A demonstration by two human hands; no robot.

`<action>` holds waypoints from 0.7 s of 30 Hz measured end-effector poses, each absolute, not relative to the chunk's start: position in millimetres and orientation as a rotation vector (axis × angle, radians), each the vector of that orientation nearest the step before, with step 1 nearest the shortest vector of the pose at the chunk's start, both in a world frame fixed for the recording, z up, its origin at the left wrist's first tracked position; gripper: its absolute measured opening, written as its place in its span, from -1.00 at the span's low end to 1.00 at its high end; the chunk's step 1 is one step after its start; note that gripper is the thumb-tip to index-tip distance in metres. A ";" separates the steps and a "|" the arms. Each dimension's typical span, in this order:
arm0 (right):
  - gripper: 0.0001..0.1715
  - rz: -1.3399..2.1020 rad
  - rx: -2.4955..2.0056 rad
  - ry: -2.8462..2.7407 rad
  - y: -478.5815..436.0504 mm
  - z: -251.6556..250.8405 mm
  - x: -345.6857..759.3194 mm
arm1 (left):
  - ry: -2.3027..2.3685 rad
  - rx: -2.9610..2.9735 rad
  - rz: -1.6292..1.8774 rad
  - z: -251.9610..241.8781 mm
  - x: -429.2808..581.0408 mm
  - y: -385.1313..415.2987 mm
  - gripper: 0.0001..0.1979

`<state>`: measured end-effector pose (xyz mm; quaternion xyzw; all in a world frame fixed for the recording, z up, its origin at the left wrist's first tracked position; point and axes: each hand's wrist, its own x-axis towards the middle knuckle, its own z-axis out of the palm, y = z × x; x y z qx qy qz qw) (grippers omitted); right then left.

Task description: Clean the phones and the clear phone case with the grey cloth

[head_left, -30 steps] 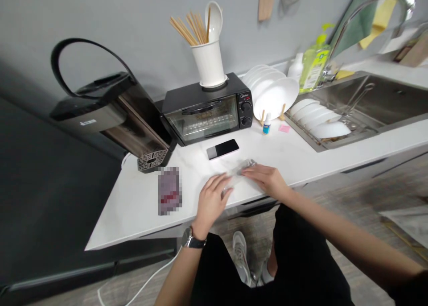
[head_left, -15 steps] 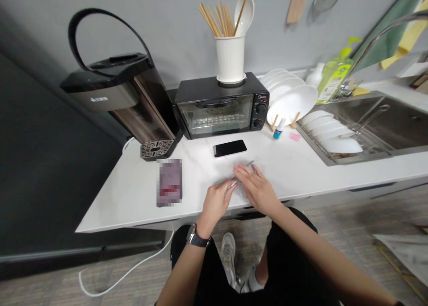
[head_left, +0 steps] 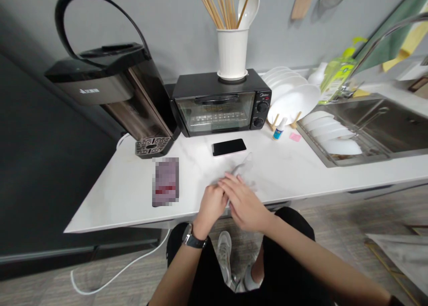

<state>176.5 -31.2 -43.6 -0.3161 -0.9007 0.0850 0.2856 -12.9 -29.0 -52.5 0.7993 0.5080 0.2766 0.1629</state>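
My left hand [head_left: 213, 203] is closed, its fingertips tucked under my right hand. Laid over them is my right hand [head_left: 243, 202], fingers together and bent down, with its thumb underneath. Between the two hands is what looks like a thin-framed pair of glasses [head_left: 241, 164]. Only a slim, blurred grey piece of it sticks out past the fingertips; the rest is hidden by the hands. Both hands are just above the front edge of the white counter [head_left: 197, 163]. Behind them a black phone [head_left: 229, 147] lies flat.
A small spray bottle [head_left: 279, 130] and a pink slip [head_left: 294, 137] are to the right. A pixelated purple packet [head_left: 166, 181] lies left. Behind stand a water dispenser [head_left: 140, 101] and toaster oven [head_left: 217, 112]. Plates [head_left: 294, 103] lean beside the sink [head_left: 334, 162].
Both hands have drawn closer together and towards me, down and left in view. My right hand now covers my left fingertips, hiding the thin metal part that showed before.
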 end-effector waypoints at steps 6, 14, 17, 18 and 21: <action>-0.04 0.132 -1.012 -2.290 -25.4 -42.2 181.4 | 1.337 2.272 0.819 -51.5 -13.0 -30.1 -0.74; -0.02 0.098 -0.998 -2.291 -20.5 -42.0 177.3 | 1.405 2.285 0.750 -52.8 -10.6 -31.3 -0.75; 0.05 0.141 -0.818 -2.448 -22.4 -43.6 176.8 | 1.503 2.301 0.701 -53.1 -9.8 -31.7 -0.75; 0.05 0.114 -0.844 -2.440 -22.5 -44.4 177.0 | 1.493 2.304 0.703 -52.8 -9.5 -31.9 -0.74; -0.02 0.009 -1.062 -2.257 -21.9 -47.7 176.7 | 1.431 2.322 0.701 -51.8 -8.3 -32.3 -0.72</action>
